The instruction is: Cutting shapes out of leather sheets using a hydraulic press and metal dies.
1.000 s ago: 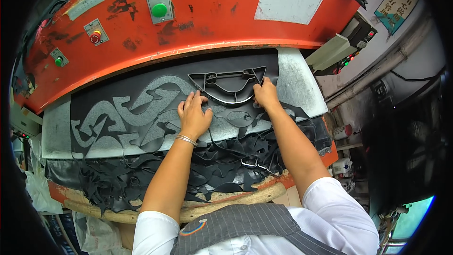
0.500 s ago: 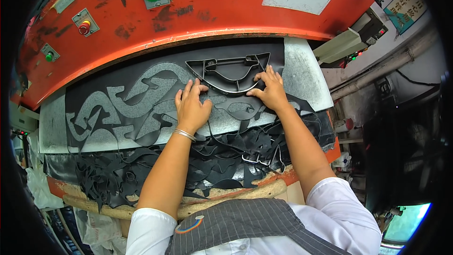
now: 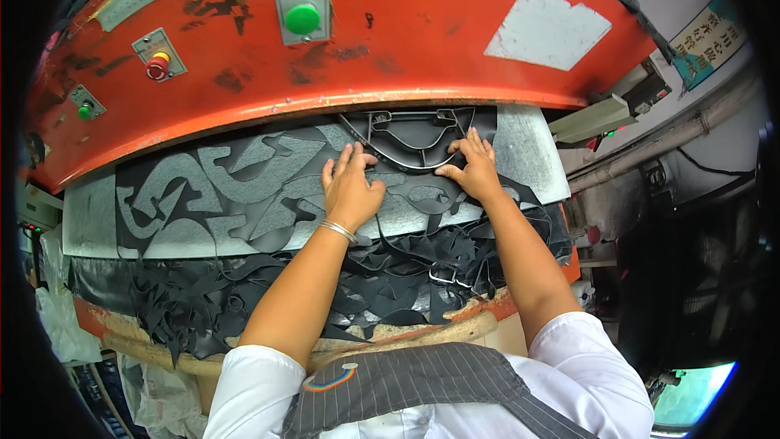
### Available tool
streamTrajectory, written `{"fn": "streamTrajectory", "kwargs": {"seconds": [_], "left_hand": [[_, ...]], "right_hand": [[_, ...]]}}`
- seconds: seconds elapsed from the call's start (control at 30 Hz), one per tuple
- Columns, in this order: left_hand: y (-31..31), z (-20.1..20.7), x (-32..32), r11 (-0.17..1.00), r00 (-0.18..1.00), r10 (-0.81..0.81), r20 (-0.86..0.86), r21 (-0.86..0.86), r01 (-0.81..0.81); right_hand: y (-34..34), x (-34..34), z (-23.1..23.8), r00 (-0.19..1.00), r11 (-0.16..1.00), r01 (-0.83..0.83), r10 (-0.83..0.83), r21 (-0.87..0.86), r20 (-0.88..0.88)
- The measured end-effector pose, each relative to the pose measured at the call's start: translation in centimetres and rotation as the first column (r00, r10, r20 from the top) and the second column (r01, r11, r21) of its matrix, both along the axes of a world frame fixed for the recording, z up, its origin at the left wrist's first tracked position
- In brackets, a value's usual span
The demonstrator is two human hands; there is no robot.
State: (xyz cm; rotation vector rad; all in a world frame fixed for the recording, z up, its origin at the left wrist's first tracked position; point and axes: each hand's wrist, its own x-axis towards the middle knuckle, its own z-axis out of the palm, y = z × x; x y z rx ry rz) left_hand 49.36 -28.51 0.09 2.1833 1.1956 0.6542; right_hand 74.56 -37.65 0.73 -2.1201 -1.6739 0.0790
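A metal cutting die (image 3: 422, 169), a curved frame of thin upright blades with cross braces, sits on a black leather-like sheet (image 3: 485, 120). Its far edge lies close to the red press head. My left hand (image 3: 353, 191) is open, fingers spread, with the fingertips at the die's near left edge; whether they press on it I cannot tell. Thumb and fingers of my right hand (image 3: 475, 167) close around the die's near right end. Left of the die, curved pieces have been cut out of the sheet, and the pale board (image 3: 528, 154) shows through the gaps.
The red press head (image 3: 406, 49) spans the far side, carrying a green button (image 3: 302, 19) and a red knob (image 3: 157, 66). Tangled black scraps (image 3: 195, 301) cover the near edge, above a worn tan padded bar (image 3: 406, 345). A grey bracket (image 3: 597, 118) juts out at right.
The view has tilted upward, so the press head reaches lower in the picture and overlaps the sheet's far edge. Both hands stay at the die, with nearly the same hold.
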Motion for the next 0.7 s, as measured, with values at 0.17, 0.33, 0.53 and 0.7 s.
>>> {"fn": "streamTrajectory", "kwargs": {"seconds": [0.17,0.33,0.53,0.7], "left_hand": [[1.7,1.8,-9.5,0.987,0.831,0.098,0.547,-0.158,-0.013],[8.2,6.7,-28.6,0.793,0.556,0.489,0.672,-0.076,-0.604],[11.0,12.5,-42.4,0.513,0.540,0.470,0.698,0.282,-0.811],[4.2,13.0,-46.2,0.783,0.561,0.407,0.721,0.041,-0.621]], "right_hand": [[-2.7,-5.2,3.6,0.993,0.991,0.119,-0.118,0.063,-0.022],[-1.8,-14.9,12.8,0.945,0.937,-0.169,0.242,0.306,-0.220],[3.4,-25.9,19.0,0.953,0.772,-0.200,0.296,0.604,-0.063],[-1.0,-28.3,15.6,0.920,0.738,-0.175,0.359,0.651,-0.159]]}}
